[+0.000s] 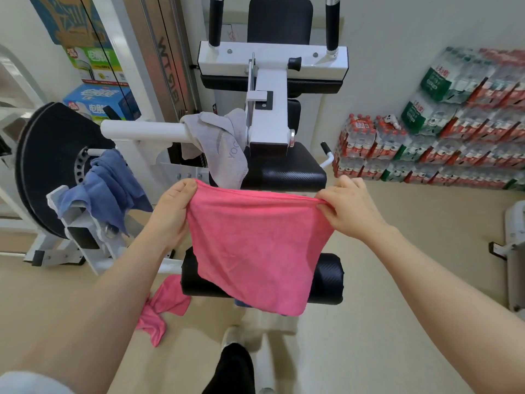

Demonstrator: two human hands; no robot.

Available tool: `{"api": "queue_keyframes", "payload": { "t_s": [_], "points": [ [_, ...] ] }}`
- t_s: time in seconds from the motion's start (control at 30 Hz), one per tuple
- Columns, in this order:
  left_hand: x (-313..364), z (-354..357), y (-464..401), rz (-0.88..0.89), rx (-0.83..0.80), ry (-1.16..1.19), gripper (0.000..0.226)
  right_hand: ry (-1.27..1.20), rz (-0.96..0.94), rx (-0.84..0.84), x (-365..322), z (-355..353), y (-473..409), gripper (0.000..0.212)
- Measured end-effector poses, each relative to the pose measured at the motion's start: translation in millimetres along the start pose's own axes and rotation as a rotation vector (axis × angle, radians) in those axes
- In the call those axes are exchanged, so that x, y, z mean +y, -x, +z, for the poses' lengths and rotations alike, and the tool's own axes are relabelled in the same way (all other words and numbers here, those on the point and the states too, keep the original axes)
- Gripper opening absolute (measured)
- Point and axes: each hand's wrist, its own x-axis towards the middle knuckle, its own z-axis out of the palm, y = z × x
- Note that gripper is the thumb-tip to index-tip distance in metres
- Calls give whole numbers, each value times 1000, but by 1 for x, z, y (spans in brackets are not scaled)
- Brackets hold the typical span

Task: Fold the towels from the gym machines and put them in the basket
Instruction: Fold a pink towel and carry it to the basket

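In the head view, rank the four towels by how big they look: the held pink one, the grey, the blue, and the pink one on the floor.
1. Held pink towel, though it is nearest the camera.
2. Blue towel and grey towel: too alike to rank, both bunched.
3. Pink floor towel, crumpled.

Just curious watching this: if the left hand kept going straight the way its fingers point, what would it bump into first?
Probably the grey towel draped over the white bar, straight ahead of the left hand gripping the pink towel; depth is hard to judge.
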Motion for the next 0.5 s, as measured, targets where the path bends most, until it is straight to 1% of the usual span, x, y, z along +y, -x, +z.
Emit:
{"api": "queue_keyframes", "payload": {
  "t_s": [0.07, 0.13, 0.2, 0.23, 0.3, 0.37, 0.5],
  "points": [
    [-6, 1, -13, -13, 47, -81, 25, -5, 156, -28, 4, 11, -4, 20],
    [-10, 3, -27, -11, 79, -142, 26, -51, 355, -24, 8, 18, -13, 20],
    [-9, 4, -44, 21, 95, -172, 30, -191, 533, 43, 13, 18, -28, 19],
    [-7, 6, -51, 37, 100, -181, 31, -292, 591, 80, 15, 15, -35, 17],
    [1, 10, -63, 56, 121, -160, 32, -516, 670, 135, 16, 6, -47, 12],
    [6, 14, -73, 52, 125, -107, 31, -634, 709, 168, 17, -6, -54, 10],
    [-3, 9, -81, 19, 32, -91, 29, -897, 769, 180, 18, -4, -46, 7]
  ]
}}
